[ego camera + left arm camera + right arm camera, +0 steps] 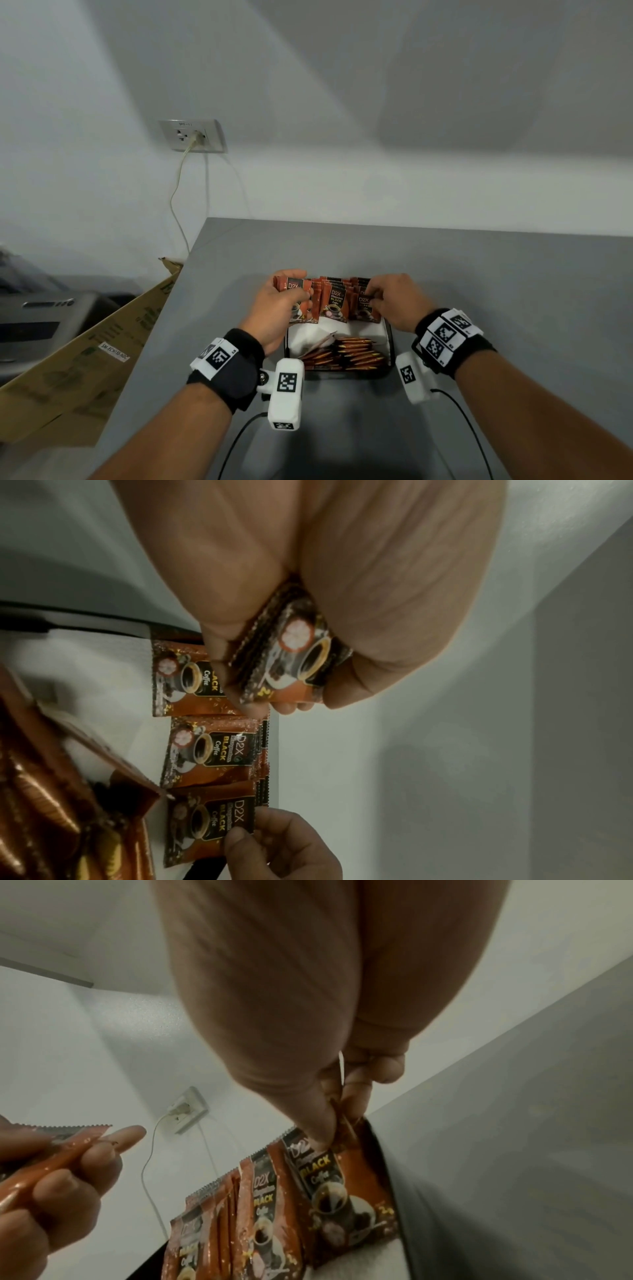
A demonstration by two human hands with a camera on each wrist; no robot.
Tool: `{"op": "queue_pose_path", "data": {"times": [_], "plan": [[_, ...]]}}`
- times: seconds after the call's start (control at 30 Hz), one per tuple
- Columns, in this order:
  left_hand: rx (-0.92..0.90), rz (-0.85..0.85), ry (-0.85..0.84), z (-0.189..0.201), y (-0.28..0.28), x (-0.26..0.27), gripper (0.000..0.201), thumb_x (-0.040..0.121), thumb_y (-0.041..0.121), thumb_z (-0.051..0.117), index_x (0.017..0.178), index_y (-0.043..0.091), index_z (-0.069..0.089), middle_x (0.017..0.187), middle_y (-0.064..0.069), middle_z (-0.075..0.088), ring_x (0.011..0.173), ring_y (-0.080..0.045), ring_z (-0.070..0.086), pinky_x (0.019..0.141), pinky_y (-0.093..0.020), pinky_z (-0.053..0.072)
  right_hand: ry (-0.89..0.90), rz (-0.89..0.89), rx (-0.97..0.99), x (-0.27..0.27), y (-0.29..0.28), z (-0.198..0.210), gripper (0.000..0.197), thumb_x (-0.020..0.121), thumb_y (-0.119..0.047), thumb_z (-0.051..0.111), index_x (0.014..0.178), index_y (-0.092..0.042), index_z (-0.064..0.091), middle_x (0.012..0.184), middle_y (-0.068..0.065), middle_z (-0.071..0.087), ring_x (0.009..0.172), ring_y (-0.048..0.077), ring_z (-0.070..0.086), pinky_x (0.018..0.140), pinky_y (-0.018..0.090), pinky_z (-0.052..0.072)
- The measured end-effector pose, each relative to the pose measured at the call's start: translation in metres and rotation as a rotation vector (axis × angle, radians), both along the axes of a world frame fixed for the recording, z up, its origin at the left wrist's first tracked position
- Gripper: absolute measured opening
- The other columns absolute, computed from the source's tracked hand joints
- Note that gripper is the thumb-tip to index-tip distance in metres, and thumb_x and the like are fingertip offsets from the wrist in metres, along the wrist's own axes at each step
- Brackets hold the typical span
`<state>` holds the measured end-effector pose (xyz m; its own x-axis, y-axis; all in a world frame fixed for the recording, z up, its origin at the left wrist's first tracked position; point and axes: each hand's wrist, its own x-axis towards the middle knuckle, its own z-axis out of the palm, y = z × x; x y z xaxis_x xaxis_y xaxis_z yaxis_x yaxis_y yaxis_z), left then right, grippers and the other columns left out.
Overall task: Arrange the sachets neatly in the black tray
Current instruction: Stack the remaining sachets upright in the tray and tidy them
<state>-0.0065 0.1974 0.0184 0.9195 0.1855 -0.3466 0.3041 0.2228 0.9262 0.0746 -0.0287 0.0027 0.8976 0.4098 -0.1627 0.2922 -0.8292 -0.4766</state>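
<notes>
A black tray (389,342) stands on the grey table (496,291). Orange-and-black coffee sachets (334,303) stand upright in rows in its far part. My left hand (296,289) grips a small stack of the same sachets (294,664) over the tray's left end. My right hand (371,296) pinches the top edge of the front right sachet (342,1191), which stands in the tray against its right wall. Slim orange-gold stick sachets (349,354) lie in the near part, beside white paper (308,337).
A cardboard box (85,359) leans at the table's left edge, with a grey machine (41,318) behind it. A wall socket (191,135) with a hanging cable is on the wall beyond. Bare table surface lies right of the tray.
</notes>
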Motion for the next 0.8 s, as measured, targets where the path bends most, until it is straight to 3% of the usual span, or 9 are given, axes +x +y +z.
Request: {"op": "queue_pose_path", "data": {"times": [0.13,0.33,0.47,0.67,0.8], "plan": [[0.006,-0.013,0.014,0.000,-0.001,-0.001,0.034,0.089,-0.011,0.054,0.118,0.006,0.060,0.096,-0.014,0.069,0.087,-0.031,0.062,0.077,-0.042,0.053,-0.043,0.014,-0.036,-0.001,-0.002,-0.005,0.024,0.094,-0.007,0.060,0.113,-0.016,0.072,0.115,0.005,0.065,0.101,0.019,0.062,0.090,0.032,0.054],[-0.011,-0.021,0.011,0.001,-0.003,-0.003,0.030,0.089,-0.013,0.054,0.109,0.007,0.061,0.090,-0.015,0.068,0.083,-0.032,0.060,0.067,-0.038,0.053,-0.114,0.028,-0.062,-0.002,-0.004,-0.009,0.031,0.094,-0.005,0.056,0.121,-0.015,0.068,0.114,0.005,0.061,0.103,0.020,0.057,0.091,0.029,0.047],[-0.029,-0.044,0.006,0.004,-0.006,-0.005,0.028,0.089,-0.014,0.052,0.103,0.008,0.061,0.080,-0.012,0.068,0.066,-0.026,0.058,0.061,-0.037,0.048,-0.185,0.030,-0.037,-0.003,-0.003,-0.011,0.029,0.091,-0.005,0.059,0.117,-0.014,0.068,0.107,0.004,0.064,0.099,0.020,0.057,0.087,0.030,0.047],[-0.059,-0.086,0.045,0.001,-0.006,-0.006,0.038,0.086,-0.016,0.045,0.114,0.004,0.061,0.097,-0.019,0.070,0.077,-0.027,0.068,0.064,-0.038,0.057,-0.222,0.010,-0.024,-0.005,-0.009,-0.014,0.021,0.092,-0.014,0.063,0.112,-0.016,0.069,0.107,0.000,0.062,0.106,0.019,0.052,0.094,0.031,0.044],[-0.048,-0.163,-0.028,0.003,-0.013,-0.005,0.041,0.083,-0.023,0.056,0.114,0.004,0.062,0.099,-0.017,0.073,0.081,-0.026,0.072,0.067,-0.038,0.060,-0.253,-0.069,0.138,-0.009,-0.008,0.005,0.021,0.090,-0.024,0.070,0.110,-0.019,0.071,0.104,-0.007,0.062,0.100,0.012,0.053,0.088,0.025,0.044]]}}
